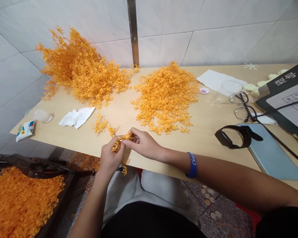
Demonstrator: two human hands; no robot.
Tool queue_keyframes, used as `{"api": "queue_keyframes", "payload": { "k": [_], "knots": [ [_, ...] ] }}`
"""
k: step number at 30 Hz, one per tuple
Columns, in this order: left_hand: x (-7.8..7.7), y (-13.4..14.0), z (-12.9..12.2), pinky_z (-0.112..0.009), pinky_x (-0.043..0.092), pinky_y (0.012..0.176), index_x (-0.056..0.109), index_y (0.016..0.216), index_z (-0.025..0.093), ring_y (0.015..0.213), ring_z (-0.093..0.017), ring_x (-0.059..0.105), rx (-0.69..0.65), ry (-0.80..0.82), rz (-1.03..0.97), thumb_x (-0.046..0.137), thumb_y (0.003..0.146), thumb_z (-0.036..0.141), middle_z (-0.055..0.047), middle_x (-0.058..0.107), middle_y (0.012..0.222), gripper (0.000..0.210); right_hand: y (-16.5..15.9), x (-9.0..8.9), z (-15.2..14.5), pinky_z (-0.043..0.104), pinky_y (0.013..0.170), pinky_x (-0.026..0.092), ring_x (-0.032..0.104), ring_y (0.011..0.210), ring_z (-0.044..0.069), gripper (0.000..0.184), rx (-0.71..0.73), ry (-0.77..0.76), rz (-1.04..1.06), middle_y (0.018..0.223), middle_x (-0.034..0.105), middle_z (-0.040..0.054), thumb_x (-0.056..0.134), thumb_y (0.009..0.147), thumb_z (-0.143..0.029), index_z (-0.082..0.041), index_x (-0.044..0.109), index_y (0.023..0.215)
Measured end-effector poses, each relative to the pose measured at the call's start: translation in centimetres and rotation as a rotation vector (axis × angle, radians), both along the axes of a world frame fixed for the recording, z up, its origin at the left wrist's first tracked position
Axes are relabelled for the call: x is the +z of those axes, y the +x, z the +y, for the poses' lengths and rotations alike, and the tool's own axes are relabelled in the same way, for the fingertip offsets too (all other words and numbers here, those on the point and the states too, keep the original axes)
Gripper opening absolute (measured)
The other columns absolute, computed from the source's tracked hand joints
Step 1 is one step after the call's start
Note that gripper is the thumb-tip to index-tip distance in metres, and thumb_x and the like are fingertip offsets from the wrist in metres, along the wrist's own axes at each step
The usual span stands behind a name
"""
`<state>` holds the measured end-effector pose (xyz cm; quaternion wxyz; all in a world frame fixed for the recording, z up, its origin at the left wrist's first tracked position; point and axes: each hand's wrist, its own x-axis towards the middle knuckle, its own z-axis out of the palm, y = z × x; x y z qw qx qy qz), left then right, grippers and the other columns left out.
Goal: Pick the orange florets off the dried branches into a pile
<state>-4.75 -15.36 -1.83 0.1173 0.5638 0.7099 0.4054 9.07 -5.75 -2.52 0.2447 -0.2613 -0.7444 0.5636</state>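
Observation:
Close to the table's front edge, my left hand [109, 158] is closed around an orange plastic flower sprig [116, 144], part of which dangles below the fingers. My right hand [147, 145] meets it from the right, thumb and fingertips pinched on an orange floret at the sprig's upper end. Just beyond the hands lie a few loose orange sprigs [99, 124]. Farther back is a broad heap of small orange florets [167, 96]. To its left rises a taller tangle of uncut-looking orange sprigs [81, 69]. Fingers partly hide the held piece.
Left on the table [203, 132] are crumpled tissue [76, 117], a clear cup [41, 115] and a small packet [25, 131]. Glasses [244, 105], a black wristband watch [234, 136], a light-blue phone [275, 155] and a dark box [285, 99] occupy the right. Below left, a container holds orange pieces [22, 201].

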Motion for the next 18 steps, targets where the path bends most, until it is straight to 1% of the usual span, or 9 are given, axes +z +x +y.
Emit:
{"api": "queue_keyframes", "payload": {
  "k": [3,5,8,12,14,15,16,18],
  "knots": [
    [-0.1,0.0,0.0,-0.018,0.045,0.057,0.067,0.092,0.015,0.057,-0.011,0.057,0.032,0.007,-0.012,0.055,0.089,0.030,0.001,0.066,0.067,0.020,-0.1,-0.1,0.0,0.023,0.053,0.026,0.039,0.058,0.010,0.033,0.009,0.041,-0.032,0.063,0.044,-0.0050,0.055,0.088,-0.046,-0.020,0.043,0.072],
    [-0.1,0.0,0.1,-0.018,0.045,0.058,0.068,0.092,0.016,0.059,-0.011,0.059,0.030,0.008,0.001,0.054,0.090,0.030,0.000,0.066,0.069,0.020,0.0,-0.2,0.0,0.023,0.054,0.026,0.038,0.058,0.009,0.033,0.021,0.068,-0.038,0.062,0.042,-0.0048,0.052,0.091,-0.044,-0.019,0.045,0.070],
    [0.2,-0.2,0.2,-0.020,0.048,0.066,0.068,0.092,0.016,0.070,-0.013,0.063,-0.031,0.017,0.059,0.051,0.093,0.030,-0.003,0.069,0.078,0.022,0.0,-0.3,0.1,0.024,0.056,0.026,0.038,0.059,0.010,0.035,0.036,0.089,-0.040,0.062,0.043,-0.0041,0.049,0.093,-0.043,-0.018,0.047,0.069],
    [0.8,-0.8,0.4,-0.027,0.052,0.080,0.067,0.090,0.016,0.087,-0.018,0.064,-0.119,0.091,0.222,0.048,0.095,0.029,-0.008,0.068,0.092,0.024,0.0,0.0,0.2,0.025,0.058,0.028,0.041,0.061,0.010,0.030,0.070,0.107,-0.035,0.065,0.048,-0.0028,0.047,0.095,-0.037,-0.018,0.050,0.072],
    [1.2,-1.0,0.4,-0.034,0.051,0.092,0.067,0.099,0.017,0.104,-0.022,0.062,-0.134,0.099,0.297,0.048,0.095,0.028,-0.012,0.065,0.111,0.022,0.0,0.1,0.2,0.025,0.059,0.029,0.042,0.062,0.011,0.029,0.079,0.122,-0.035,0.066,0.049,-0.0025,0.046,0.095,-0.035,-0.018,0.050,0.072],
    [1.6,-0.9,0.4,-0.038,0.049,0.099,0.065,0.109,0.017,0.116,-0.024,0.058,-0.131,0.085,0.322,0.048,0.095,0.028,-0.013,0.061,0.123,0.024,0.0,0.1,0.1,0.025,0.059,0.028,0.041,0.061,0.011,0.031,0.077,0.132,-0.045,0.065,0.048,-0.0024,0.046,0.095,-0.035,-0.018,0.049,0.070],
    [1.9,-0.8,0.3,-0.041,0.045,0.106,0.061,0.121,0.019,0.126,-0.025,0.053,-0.126,0.059,0.339,0.048,0.096,0.028,-0.013,0.055,0.134,0.030,0.0,0.2,0.1,0.026,0.058,0.028,0.041,0.060,0.011,0.032,0.073,0.144,-0.057,0.064,0.047,-0.0024,0.046,0.095,-0.035,-0.018,0.046,0.068],
    [2.7,-0.3,0.0,-0.045,0.039,0.113,0.043,0.142,0.021,0.139,-0.026,0.041,-0.116,0.005,0.355,0.048,0.096,0.025,-0.013,0.044,0.148,0.047,-0.1,0.2,0.0,0.026,0.057,0.027,0.040,0.059,0.011,0.036,0.073,0.176,-0.075,0.062,0.045,-0.0025,0.047,0.095,-0.035,-0.018,0.042,0.064]
  ]
}}
